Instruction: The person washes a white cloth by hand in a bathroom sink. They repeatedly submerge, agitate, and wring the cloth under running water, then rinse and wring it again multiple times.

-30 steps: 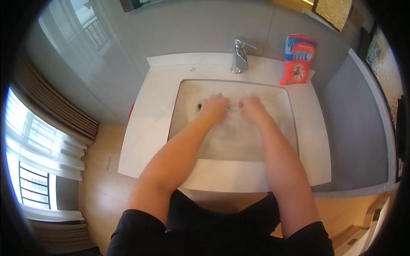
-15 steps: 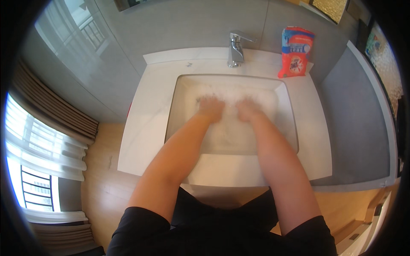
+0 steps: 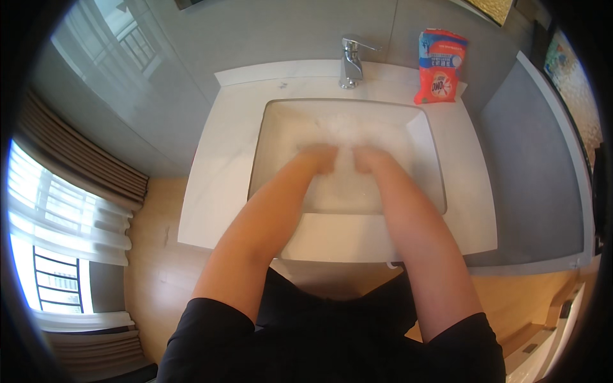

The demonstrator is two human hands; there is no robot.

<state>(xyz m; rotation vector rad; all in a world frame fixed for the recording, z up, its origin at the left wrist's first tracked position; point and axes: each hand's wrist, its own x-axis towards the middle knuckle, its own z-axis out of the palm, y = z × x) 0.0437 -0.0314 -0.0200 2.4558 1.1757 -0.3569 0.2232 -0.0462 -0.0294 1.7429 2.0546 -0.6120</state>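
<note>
Both my hands are down in cloudy, sudsy water (image 3: 348, 195) inside a rectangular white sink (image 3: 420, 127). My left hand (image 3: 320, 157) lies left of the basin's middle, and my right hand (image 3: 368, 158) is a short way to its right, with a small gap between them. Motion blur and the water hide the fingers of both. White foam (image 3: 348, 125) gathers just beyond the hands. Whether either hand holds something under the surface cannot be made out.
A chrome single-lever faucet (image 3: 350, 64) stands behind the basin. At the back right of the white marbled counter (image 3: 217, 179) a red and blue detergent bag (image 3: 440, 67) leans upright against the grey wall. A grey panel (image 3: 536, 172) borders the right side.
The two hands have drawn slightly closer together, and their fingers, partly visible before, are now more hidden. The sink and counter sit a little higher in view.
</note>
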